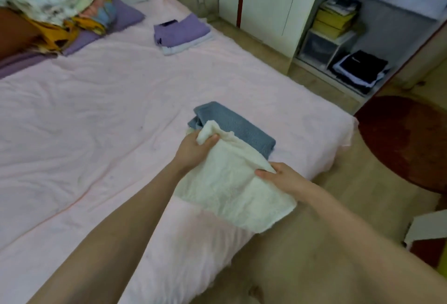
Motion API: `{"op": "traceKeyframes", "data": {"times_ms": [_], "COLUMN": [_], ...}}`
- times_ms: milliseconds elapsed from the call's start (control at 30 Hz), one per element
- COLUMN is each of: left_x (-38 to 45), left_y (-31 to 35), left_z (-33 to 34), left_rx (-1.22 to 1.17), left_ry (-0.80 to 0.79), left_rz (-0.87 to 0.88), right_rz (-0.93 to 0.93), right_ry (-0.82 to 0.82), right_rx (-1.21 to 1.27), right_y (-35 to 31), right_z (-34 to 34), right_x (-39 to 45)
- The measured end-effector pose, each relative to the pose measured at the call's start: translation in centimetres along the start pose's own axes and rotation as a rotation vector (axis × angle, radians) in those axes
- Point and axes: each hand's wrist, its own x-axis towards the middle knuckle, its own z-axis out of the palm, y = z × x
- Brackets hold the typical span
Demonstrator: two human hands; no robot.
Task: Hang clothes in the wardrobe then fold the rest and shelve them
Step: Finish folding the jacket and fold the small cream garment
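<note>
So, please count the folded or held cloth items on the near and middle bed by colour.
White: 1, the cloth gripped by the left hand and right hand.
Blue-grey: 1, the folded piece.
Purple: 1, the folded piece.
Total: 3

pink bed [96, 110], red rug [406, 141], yellow boxes [333, 21]

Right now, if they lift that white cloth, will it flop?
Probably floppy: the white cloth sags and wrinkles between the left hand and right hand. Likely light, since pinches hold it. Its fuzzy surface seems unlikely to slip.
</note>
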Motion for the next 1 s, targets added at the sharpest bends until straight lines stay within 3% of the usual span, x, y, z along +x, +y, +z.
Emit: {"op": "traceKeyframes", "data": {"times_ms": [100,300,600,1000], "left_x": [2.7,7.8,21.8,38.9], "left_y": [4.4,6.9,6.1,-0.5], "left_z": [3.5,5.4,6.6,11.7], "left_rx": [-0.007,0.047,0.245,0.591], "left_ry": [0.029,0.078,0.001,0.037], "left_rz": [0.014,-0.049,-0.054,-0.239], "right_rz": [-0.025,-0.065,0.033,0.243], "right_ry": [-0.008,-0.072,-0.14,-0.276], "right_rx": [0.004,-0.018,0.086,0.168], "right_y": [-0.9,-2.7,-2.9,1.4], "right_z": [-6.6,-12.5,-14.9,-16.5], "right_x": [0.9,6.5,18.3,37.0]}}
